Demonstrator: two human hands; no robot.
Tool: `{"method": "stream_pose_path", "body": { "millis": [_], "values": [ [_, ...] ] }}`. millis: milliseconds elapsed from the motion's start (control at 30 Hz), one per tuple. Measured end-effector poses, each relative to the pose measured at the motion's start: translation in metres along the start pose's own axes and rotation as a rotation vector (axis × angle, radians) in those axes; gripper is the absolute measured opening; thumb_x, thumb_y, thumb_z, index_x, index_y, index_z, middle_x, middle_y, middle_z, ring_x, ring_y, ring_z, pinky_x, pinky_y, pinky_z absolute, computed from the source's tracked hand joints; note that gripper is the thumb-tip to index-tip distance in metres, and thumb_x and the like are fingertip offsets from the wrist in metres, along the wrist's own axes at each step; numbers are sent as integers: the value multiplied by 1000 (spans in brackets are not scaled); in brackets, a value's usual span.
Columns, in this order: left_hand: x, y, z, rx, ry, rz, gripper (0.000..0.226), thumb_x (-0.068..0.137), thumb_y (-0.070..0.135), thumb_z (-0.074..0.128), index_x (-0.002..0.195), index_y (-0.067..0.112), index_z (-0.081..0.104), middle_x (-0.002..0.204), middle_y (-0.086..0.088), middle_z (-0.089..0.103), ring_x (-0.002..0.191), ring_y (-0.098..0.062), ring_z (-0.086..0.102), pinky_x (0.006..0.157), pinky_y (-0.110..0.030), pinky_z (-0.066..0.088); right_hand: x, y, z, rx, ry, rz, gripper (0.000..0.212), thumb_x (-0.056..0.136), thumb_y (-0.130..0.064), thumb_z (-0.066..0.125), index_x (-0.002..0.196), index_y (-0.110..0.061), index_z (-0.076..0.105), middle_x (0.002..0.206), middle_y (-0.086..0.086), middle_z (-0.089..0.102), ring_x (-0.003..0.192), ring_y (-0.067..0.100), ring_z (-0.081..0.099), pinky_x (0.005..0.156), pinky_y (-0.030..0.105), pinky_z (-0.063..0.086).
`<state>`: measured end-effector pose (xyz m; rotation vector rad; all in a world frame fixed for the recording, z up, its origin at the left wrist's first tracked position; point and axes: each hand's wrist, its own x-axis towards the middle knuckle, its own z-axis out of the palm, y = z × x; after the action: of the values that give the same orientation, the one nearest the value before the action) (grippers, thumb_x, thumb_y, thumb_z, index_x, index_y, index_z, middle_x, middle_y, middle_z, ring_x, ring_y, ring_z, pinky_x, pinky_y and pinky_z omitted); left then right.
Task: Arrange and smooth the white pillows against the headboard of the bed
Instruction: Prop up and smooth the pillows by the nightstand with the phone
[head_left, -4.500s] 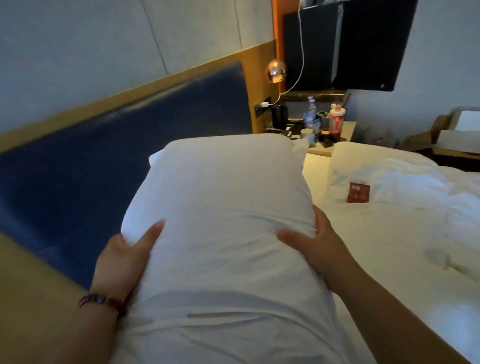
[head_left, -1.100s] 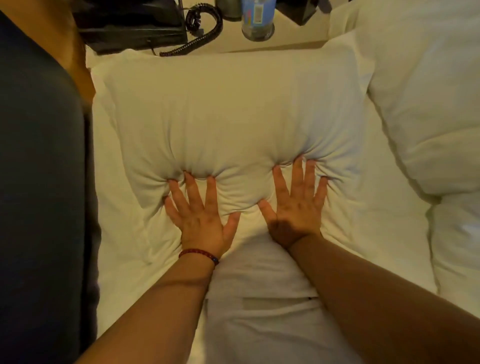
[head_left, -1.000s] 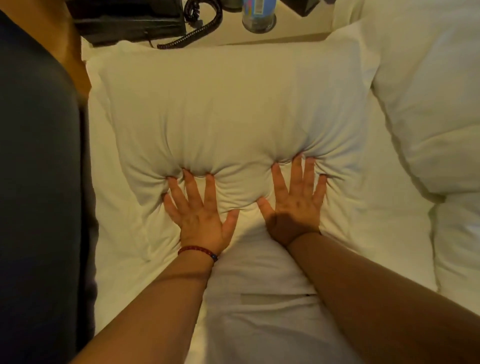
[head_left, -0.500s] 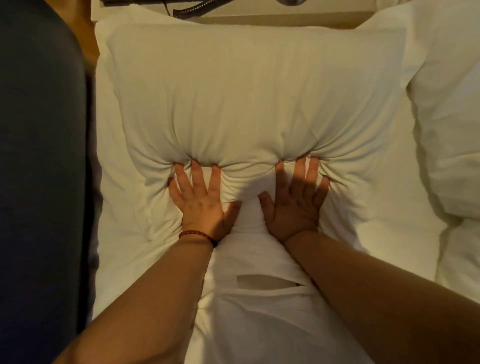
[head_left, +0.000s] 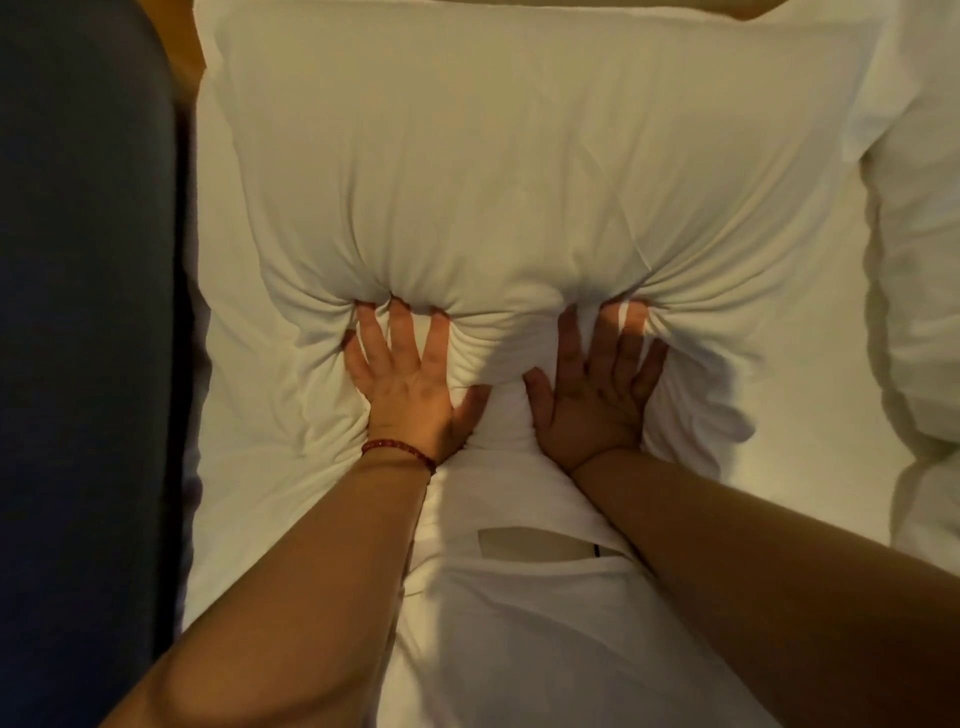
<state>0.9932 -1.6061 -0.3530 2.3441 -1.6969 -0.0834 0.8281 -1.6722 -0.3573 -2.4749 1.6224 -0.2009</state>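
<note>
Left hand (head_left: 410, 384) and right hand (head_left: 597, 389) spread flat, fingers splayed, gripping nothing, pressed side by side into white pillow (head_left: 519, 171). Creases radiating from fingertips; pillow plump, lying on bed (head_left: 826, 395) beside dark headboard (head_left: 83, 312), atop another pillow (head_left: 519, 623).

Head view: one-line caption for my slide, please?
Left hand and right hand press flat into a white pillow beside the dark headboard.

Both arms reach forward, bare. Left hand (head_left: 410, 384) and right hand (head_left: 597, 389) are flat, palms down, fingers spread wide, thumbs angled toward each other. Red bead bracelet (head_left: 397, 450) on the left wrist.
</note>
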Motion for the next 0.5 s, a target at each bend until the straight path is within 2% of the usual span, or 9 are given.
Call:
{"method": "stream_pose_path", "body": {
  "millis": [100, 200, 333, 433, 500],
  "values": [
    [0, 0, -3, -9, 14, 7, 70, 90, 68, 16, 146, 26, 8, 150, -17, 11, 137, -44, 9, 109, -55, 6, 0, -1, -1, 4, 24, 18, 63, 96, -60, 18, 148, -24, 22, 151, 25, 34, 142, 37, 20, 114, 44, -12],
    [-4, 1, -5, -14, 18, 19, 70, 92, 66, 18, 148, 26, 7, 153, -17, 9, 139, -45, 7, 111, -58, 4, -2, -1, -2, -37, 100, 19, 64, 94, -57, 27, 147, -23, 27, 153, 23, 33, 142, 35, 18, 116, 46, -6],
    [-8, 8, -32, 10, 29, 9, 75, 92, 65, 26, 152, 21, 14, 158, -17, 12, 145, -43, 6, 114, -56, 0, -7, -3, -20, -2, 101, 15, 67, 97, -60, 13, 152, -23, 16, 159, 18, 22, 146, 31, 11, 116, 44, -14],
    [-20, 13, -69, -93, 125, 27, 75, 91, 61, 41, 150, 18, 23, 158, -15, 22, 146, -38, 15, 117, -53, 8, -15, -5, -41, 14, 91, 25, 67, 97, -61, 12, 154, -27, 8, 162, 12, 14, 149, 28, 8, 116, 45, -12],
    [-31, 14, -103, -187, 140, -93, 80, 88, 58, 50, 151, 19, 20, 158, -10, 23, 145, -30, 17, 117, -49, 11, -21, -8, -56, 12, 83, 41, 68, 96, -62, 11, 154, -29, 4, 163, 9, 10, 150, 28, 5, 117, 47, -10]
  ]
}}
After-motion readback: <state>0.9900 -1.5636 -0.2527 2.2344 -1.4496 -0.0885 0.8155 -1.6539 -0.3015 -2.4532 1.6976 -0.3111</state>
